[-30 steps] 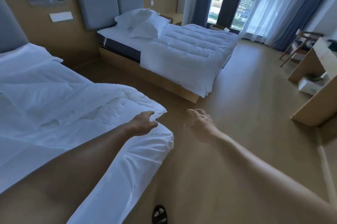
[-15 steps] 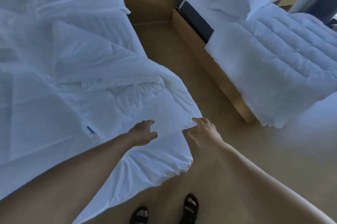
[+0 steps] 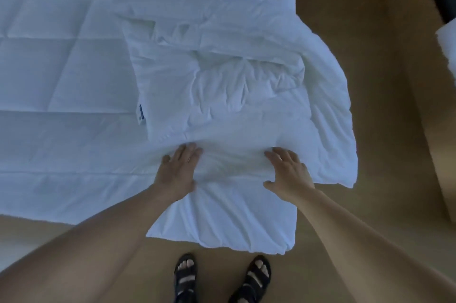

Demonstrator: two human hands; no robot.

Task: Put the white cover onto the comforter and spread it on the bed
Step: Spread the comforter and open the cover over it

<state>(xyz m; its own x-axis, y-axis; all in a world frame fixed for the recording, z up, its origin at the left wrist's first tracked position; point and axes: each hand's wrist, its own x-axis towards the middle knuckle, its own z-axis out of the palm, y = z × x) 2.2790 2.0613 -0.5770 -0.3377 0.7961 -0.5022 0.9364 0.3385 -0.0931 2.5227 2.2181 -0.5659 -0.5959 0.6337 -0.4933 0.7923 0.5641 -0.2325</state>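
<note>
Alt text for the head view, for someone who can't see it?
The left hand and right hand press flat on rumpled white bedding near its corner; black sandals stand on the wooden floor below.

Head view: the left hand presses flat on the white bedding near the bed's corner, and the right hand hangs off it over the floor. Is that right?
Not quite. The right hand is not over the floor: it presses flat on the white bedding too, fingers spread, apart from the left hand. The head view shows both.
</note>
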